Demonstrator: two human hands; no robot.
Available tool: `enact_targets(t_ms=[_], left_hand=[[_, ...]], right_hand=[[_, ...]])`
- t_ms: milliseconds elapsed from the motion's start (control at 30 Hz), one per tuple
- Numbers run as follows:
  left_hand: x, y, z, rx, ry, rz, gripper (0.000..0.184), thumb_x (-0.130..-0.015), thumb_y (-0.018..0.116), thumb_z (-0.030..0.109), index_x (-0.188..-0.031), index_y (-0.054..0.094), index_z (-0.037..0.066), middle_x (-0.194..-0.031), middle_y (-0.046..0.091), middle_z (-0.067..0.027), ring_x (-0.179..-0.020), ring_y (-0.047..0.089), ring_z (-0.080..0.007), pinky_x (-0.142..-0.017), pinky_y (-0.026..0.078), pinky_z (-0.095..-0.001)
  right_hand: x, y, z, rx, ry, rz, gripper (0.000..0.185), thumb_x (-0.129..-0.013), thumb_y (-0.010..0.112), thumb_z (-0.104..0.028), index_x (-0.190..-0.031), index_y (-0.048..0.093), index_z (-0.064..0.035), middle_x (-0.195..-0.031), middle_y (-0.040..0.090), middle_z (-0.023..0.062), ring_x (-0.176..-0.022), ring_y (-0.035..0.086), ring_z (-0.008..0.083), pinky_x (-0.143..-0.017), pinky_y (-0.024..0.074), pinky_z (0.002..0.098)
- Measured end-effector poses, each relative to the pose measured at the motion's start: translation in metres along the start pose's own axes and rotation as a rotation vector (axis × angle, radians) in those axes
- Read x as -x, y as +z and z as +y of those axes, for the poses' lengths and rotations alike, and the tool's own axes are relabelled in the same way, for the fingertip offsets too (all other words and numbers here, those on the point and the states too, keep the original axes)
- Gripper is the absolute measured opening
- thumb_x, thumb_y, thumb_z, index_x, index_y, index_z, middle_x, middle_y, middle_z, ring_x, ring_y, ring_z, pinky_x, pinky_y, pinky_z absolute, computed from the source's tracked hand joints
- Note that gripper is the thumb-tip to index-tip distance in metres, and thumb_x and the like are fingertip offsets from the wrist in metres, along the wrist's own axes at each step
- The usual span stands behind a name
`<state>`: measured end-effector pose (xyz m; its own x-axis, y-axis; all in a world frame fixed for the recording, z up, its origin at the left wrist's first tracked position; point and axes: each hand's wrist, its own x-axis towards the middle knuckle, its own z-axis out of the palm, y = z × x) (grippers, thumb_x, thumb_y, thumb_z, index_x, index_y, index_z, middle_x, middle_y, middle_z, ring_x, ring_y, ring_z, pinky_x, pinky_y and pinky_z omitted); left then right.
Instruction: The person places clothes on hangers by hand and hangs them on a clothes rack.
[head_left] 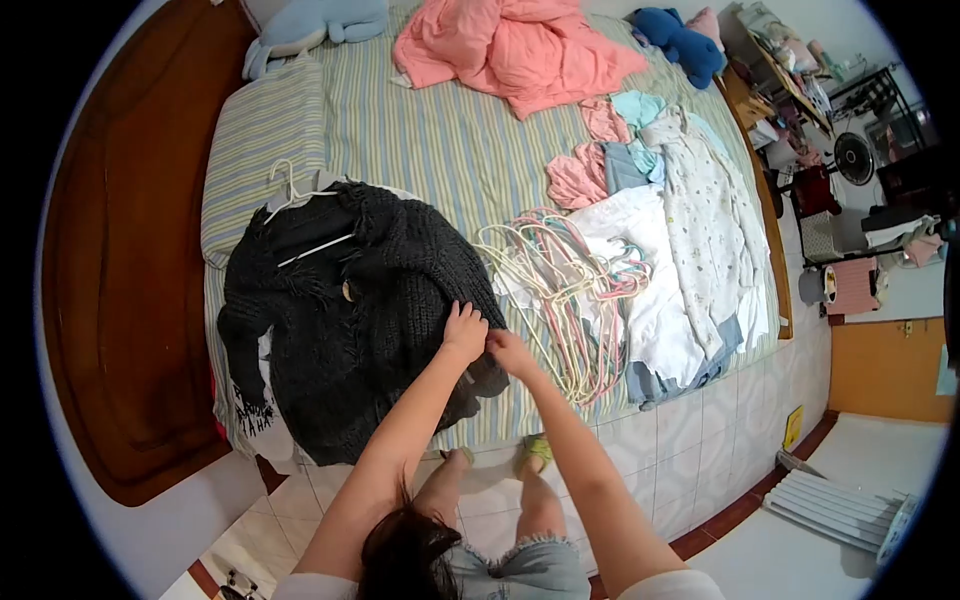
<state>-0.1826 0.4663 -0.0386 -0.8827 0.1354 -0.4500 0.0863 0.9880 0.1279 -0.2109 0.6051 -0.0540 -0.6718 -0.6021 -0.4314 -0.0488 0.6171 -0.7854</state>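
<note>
A dark grey knit cardigan (390,290) with fringes lies spread on the near left of the bed. A white hanger (290,195) sits at its neck, its hook toward the pillow. My left hand (465,332) rests on the cardigan's right part, fingers stretched out over the knit. Just beside it, my right hand (509,352) is closed on the cardigan's right edge; its fingertips are partly hidden. To the right of my hands lies a pile of white, pink and green hangers (570,300).
White garments (640,300), a patterned long-sleeved top (700,190) and pink clothes (577,177) lie on the bed's right side. A pink blanket (510,50) is bunched at the far side. The wooden headboard (130,250) stands left; a radiator (840,510) is lower right.
</note>
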Motion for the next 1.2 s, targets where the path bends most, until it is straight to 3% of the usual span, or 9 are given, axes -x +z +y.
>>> enact_targets(t_ms=[67, 100, 267, 333, 533, 800, 1000, 1200], left_hand=[[-0.006, -0.007, 0.020, 0.072, 0.000, 0.069, 0.027, -0.085, 0.049, 0.021, -0.105, 0.062, 0.008, -0.116, 0.055, -0.0129, -0.119, 0.042, -0.0298, -0.106, 0.023, -0.0504], [-0.004, -0.024, 0.032, 0.091, 0.019, 0.038, 0.028, -0.090, 0.047, 0.021, -0.109, 0.059, 0.005, -0.116, 0.053, -0.0151, -0.116, 0.045, -0.0310, -0.101, 0.030, -0.0489], [-0.021, -0.034, 0.121, 0.432, -0.004, 0.183, 0.024, -0.083, 0.050, 0.016, -0.104, 0.059, 0.006, -0.103, 0.055, -0.0136, -0.101, 0.053, -0.0309, -0.089, 0.038, -0.0466], [-0.030, -0.048, 0.173, 0.391, -0.036, 0.127, 0.024, -0.084, 0.050, 0.014, -0.104, 0.059, 0.007, -0.102, 0.056, -0.0134, -0.098, 0.055, -0.0312, -0.084, 0.042, -0.0457], [-0.083, -0.051, 0.350, 0.689, -0.034, 0.184, 0.024, -0.086, 0.046, 0.015, -0.105, 0.058, 0.008, -0.104, 0.057, -0.0124, -0.093, 0.057, -0.0316, -0.078, 0.047, -0.0413], [-0.139, -0.067, 0.549, 0.817, 0.113, 0.187, 0.022, -0.085, 0.045, 0.013, -0.103, 0.056, 0.008, -0.098, 0.058, -0.0144, -0.089, 0.057, -0.0343, -0.074, 0.047, -0.0441], [-0.161, -0.065, 0.578, 0.795, 0.175, 0.230, 0.023, -0.083, 0.044, 0.010, -0.104, 0.054, 0.010, -0.097, 0.058, -0.0135, -0.088, 0.058, -0.0352, -0.072, 0.048, -0.0449], [-0.190, -0.058, 0.556, 0.920, 0.006, 0.199, 0.028, -0.081, 0.045, 0.007, -0.107, 0.053, 0.010, -0.102, 0.059, -0.0136, -0.094, 0.056, -0.0346, -0.076, 0.046, -0.0445]], right_hand=[[0.009, -0.028, 0.019, 0.066, 0.005, 0.168, 0.029, -0.080, 0.055, -0.018, -0.105, 0.062, -0.0029, -0.099, 0.063, 0.0190, -0.094, 0.058, 0.0348, -0.084, 0.0449, 0.0399], [0.014, -0.041, 0.026, 0.099, 0.010, 0.255, 0.029, -0.080, 0.055, -0.017, -0.105, 0.062, -0.0038, -0.100, 0.063, 0.0191, -0.094, 0.058, 0.0353, -0.084, 0.0448, 0.0403], [0.074, -0.120, 0.057, 0.392, -0.044, 0.202, 0.030, -0.078, 0.057, -0.018, -0.106, 0.061, -0.0078, -0.101, 0.061, 0.0163, -0.100, 0.054, 0.0336, -0.085, 0.0447, 0.0429], [0.108, -0.150, 0.069, 0.419, -0.046, 0.195, 0.030, -0.078, 0.058, -0.018, -0.106, 0.060, -0.0089, -0.104, 0.060, 0.0145, -0.101, 0.053, 0.0334, -0.084, 0.0452, 0.0426], [0.208, -0.261, 0.171, 0.418, -0.059, 0.243, 0.030, -0.076, 0.059, -0.018, -0.105, 0.059, -0.0083, -0.105, 0.056, 0.0110, -0.099, 0.053, 0.0308, -0.081, 0.0462, 0.0434], [0.297, -0.379, 0.284, 0.313, 0.029, 0.385, 0.030, -0.074, 0.059, -0.012, -0.102, 0.057, -0.0019, -0.101, 0.057, 0.0164, -0.096, 0.053, 0.0356, -0.082, 0.0449, 0.0418], [0.311, -0.406, 0.316, 0.184, 0.008, 0.390, 0.031, -0.076, 0.057, -0.011, -0.106, 0.059, -0.0029, -0.109, 0.053, 0.0174, -0.100, 0.052, 0.0358, -0.085, 0.0440, 0.0405], [0.274, -0.418, 0.318, 0.162, -0.035, 0.372, 0.033, -0.077, 0.059, -0.011, -0.109, 0.058, -0.0053, -0.117, 0.048, 0.0193, -0.104, 0.051, 0.0366, -0.088, 0.0431, 0.0400]])
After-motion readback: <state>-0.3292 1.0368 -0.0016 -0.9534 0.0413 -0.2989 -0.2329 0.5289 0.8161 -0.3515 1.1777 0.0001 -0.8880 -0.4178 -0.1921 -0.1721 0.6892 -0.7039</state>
